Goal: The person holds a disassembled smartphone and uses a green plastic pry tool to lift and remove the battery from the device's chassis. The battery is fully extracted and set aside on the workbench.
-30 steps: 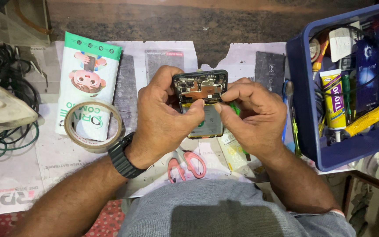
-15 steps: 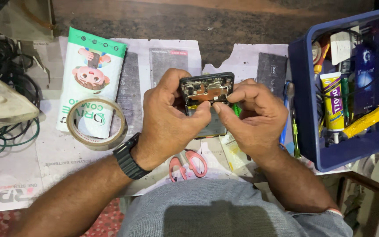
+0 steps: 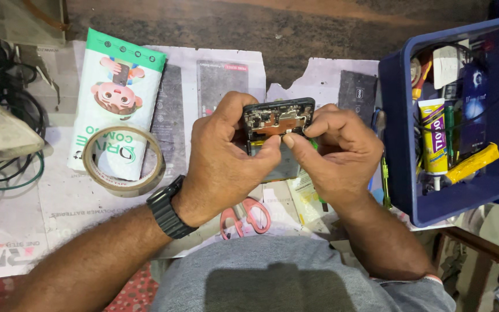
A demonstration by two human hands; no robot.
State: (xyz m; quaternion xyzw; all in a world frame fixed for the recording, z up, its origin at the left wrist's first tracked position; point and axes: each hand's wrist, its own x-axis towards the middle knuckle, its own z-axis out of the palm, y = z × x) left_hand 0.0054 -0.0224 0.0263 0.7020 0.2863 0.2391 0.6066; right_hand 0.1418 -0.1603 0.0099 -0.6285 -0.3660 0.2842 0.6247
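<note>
Here, at frame centre, my left hand and right hand both clasp the opened phone. Thumbs pinch its exposed board. Pink scissors lie just below.

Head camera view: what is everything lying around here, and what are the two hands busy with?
Opened phone: one, black with its inner parts bared, held up between both hands.
Tape roll: one, tan, left of the hands, lying partly on the pouch.
Pouch: one, white with a green top and a cartoon picture, upper left.
Scissors: one pair, pink handles, under the wrists.
Bin: one, blue, right, full of tools.
Glue tube: one, yellow and purple, inside the bin.
Cables: a tangle, green and black, far left.
Newspaper: sheets spread beneath it all.
Wristwatch: one, black, on the left wrist.
Left hand: grips the phone's left side.
Right hand: grips its right side, thumb on the phone's inner parts.
</note>
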